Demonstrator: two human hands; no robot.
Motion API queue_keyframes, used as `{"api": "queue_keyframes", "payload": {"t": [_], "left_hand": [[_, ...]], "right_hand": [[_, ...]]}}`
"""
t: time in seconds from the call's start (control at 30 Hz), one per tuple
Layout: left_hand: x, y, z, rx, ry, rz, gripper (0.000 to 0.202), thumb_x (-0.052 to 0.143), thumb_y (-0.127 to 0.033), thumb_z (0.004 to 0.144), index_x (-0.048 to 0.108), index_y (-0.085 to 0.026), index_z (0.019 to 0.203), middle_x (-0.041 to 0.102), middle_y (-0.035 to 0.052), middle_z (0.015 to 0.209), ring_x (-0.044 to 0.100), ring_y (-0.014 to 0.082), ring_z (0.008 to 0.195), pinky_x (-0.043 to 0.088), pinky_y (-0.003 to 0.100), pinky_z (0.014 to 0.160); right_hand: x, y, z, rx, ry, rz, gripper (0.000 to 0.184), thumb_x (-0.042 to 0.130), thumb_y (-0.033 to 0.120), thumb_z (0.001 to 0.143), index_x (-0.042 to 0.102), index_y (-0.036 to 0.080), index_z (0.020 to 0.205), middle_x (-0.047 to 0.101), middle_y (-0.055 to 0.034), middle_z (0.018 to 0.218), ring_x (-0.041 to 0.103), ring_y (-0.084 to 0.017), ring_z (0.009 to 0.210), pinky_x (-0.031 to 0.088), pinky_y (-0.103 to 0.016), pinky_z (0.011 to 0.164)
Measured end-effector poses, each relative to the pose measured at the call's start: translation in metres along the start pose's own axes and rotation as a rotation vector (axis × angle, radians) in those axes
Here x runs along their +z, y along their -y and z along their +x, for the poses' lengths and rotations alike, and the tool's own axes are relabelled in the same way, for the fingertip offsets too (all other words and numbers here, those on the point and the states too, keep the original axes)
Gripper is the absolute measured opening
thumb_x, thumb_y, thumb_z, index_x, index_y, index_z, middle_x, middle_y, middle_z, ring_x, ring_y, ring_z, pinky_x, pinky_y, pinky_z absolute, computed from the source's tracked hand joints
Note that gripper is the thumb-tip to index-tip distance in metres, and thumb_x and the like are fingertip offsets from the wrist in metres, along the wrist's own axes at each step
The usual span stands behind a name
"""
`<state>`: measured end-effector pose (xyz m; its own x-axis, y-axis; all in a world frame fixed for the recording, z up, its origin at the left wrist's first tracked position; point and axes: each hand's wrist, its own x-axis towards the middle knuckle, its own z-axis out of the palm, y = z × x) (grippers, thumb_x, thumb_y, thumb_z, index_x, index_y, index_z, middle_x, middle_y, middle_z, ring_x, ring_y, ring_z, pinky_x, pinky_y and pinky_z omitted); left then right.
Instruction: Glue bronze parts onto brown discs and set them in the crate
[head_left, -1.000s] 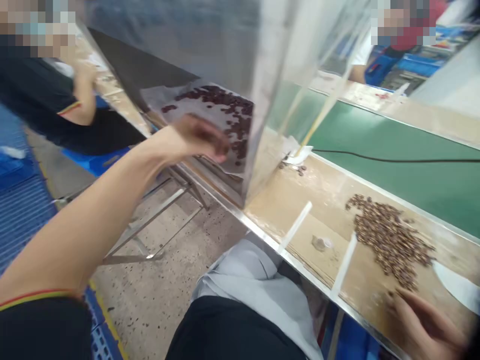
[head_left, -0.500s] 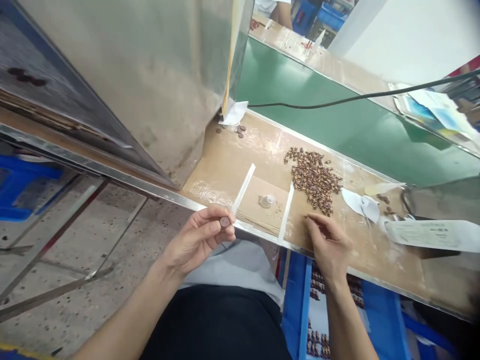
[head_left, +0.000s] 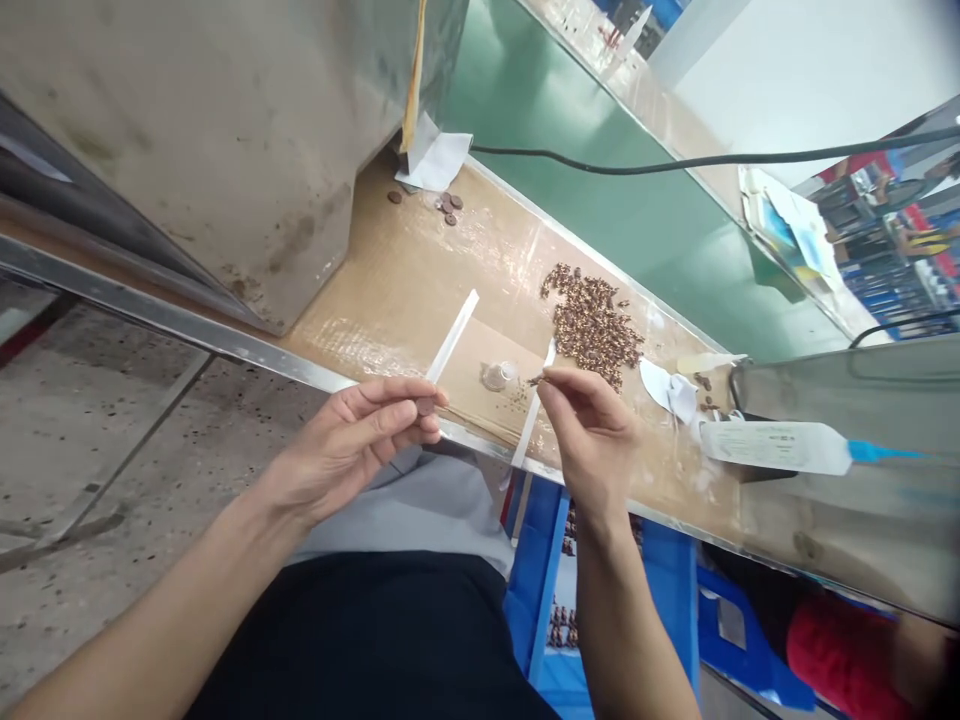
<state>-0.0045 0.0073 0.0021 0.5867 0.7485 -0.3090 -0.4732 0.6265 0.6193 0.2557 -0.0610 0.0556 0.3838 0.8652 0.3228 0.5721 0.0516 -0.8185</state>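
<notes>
My left hand [head_left: 360,440] pinches a small brown disc [head_left: 425,406] between thumb and fingers, just in front of the bench's metal edge [head_left: 225,340]. My right hand [head_left: 589,430] is closed in a pinch on a tiny brown part [head_left: 534,380], held over the cardboard-covered bench top [head_left: 390,290]. A pile of several small brown parts [head_left: 592,322] lies just beyond my right hand. Between my hands, two white strips [head_left: 452,336] frame a patch of cardboard with a small clear cup [head_left: 496,376] on it.
A large metal housing [head_left: 225,150] stands at the left on the bench. A few loose discs [head_left: 448,206] lie by a white paper scrap [head_left: 435,158]. A green conveyor belt [head_left: 600,180] with a black cable [head_left: 675,162] runs behind. A blue tray [head_left: 547,600] sits under the bench.
My left hand came back from the heap of brown discs at the left with one disc. My right hand lifted from the pile's edge with a tiny part and moved left, toward my left hand.
</notes>
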Motion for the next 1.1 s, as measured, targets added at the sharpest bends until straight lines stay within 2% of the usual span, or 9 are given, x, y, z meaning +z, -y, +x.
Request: {"api": "queue_keyframes", "payload": {"t": [0.1,0.2,0.3,0.5,0.7,0.9,1.1], "left_hand": [[0.002,-0.002,-0.001,0.003,-0.012,0.06,0.025,0.098,-0.03,0.091,0.092,-0.021,0.113,0.086,0.0078,0.109,0.081,0.0152,0.083,0.072,0.023,0.085],[0.002,-0.002,-0.004,-0.022,-0.052,0.121,0.023,0.098,-0.033,0.092,0.093,-0.022,0.111,0.088,0.0084,0.109,0.084,0.0182,0.09,0.071,0.023,0.09],[0.002,0.0,-0.007,-0.052,-0.071,0.173,0.025,0.097,-0.036,0.093,0.093,-0.02,0.111,0.088,0.0097,0.102,0.084,0.0191,0.092,0.069,0.021,0.091],[0.0,0.008,-0.01,-0.033,-0.054,0.176,0.021,0.091,-0.034,0.098,0.092,-0.02,0.114,0.088,0.011,0.106,0.083,0.02,0.09,0.07,0.027,0.092],[0.001,0.007,-0.012,-0.052,-0.062,0.2,0.026,0.093,-0.035,0.096,0.092,-0.021,0.117,0.088,0.0104,0.107,0.084,0.0191,0.093,0.068,0.023,0.092],[0.001,0.005,-0.012,-0.054,-0.042,0.177,0.025,0.093,-0.037,0.097,0.09,-0.022,0.116,0.088,0.0093,0.11,0.084,0.0197,0.092,0.07,0.028,0.093],[0.001,0.008,-0.012,-0.077,-0.073,0.194,0.029,0.095,-0.039,0.095,0.091,-0.021,0.117,0.088,0.0097,0.103,0.085,0.0195,0.095,0.068,0.023,0.093]], "right_hand": [[0.004,0.002,0.005,-0.103,0.037,-0.057,0.013,0.078,0.021,0.106,0.086,0.029,0.111,0.086,-0.0022,0.108,0.081,-0.023,0.101,0.067,-0.04,0.092],[0.008,0.001,0.008,-0.227,0.047,-0.167,0.016,0.076,0.019,0.108,0.087,0.03,0.112,0.087,-0.0017,0.11,0.082,-0.023,0.104,0.067,-0.041,0.095],[0.011,-0.002,0.009,-0.292,0.037,-0.251,0.016,0.076,0.02,0.109,0.087,0.031,0.112,0.088,-0.0018,0.11,0.082,-0.023,0.103,0.066,-0.042,0.093],[0.015,-0.008,0.01,-0.306,0.055,-0.291,0.016,0.076,0.021,0.11,0.087,0.032,0.112,0.088,-0.0009,0.11,0.08,-0.023,0.098,0.065,-0.043,0.092],[0.017,-0.008,0.01,-0.297,0.073,-0.295,0.018,0.076,0.02,0.11,0.087,0.034,0.114,0.088,-0.0008,0.111,0.079,-0.024,0.1,0.063,-0.043,0.093],[0.018,-0.007,0.011,-0.322,0.048,-0.3,0.017,0.075,0.022,0.111,0.087,0.033,0.112,0.088,-0.0013,0.109,0.079,-0.024,0.099,0.063,-0.045,0.092],[0.019,-0.006,0.012,-0.314,0.051,-0.341,0.016,0.073,0.025,0.112,0.087,0.033,0.111,0.088,-0.0011,0.108,0.079,-0.025,0.099,0.065,-0.046,0.092]]}}
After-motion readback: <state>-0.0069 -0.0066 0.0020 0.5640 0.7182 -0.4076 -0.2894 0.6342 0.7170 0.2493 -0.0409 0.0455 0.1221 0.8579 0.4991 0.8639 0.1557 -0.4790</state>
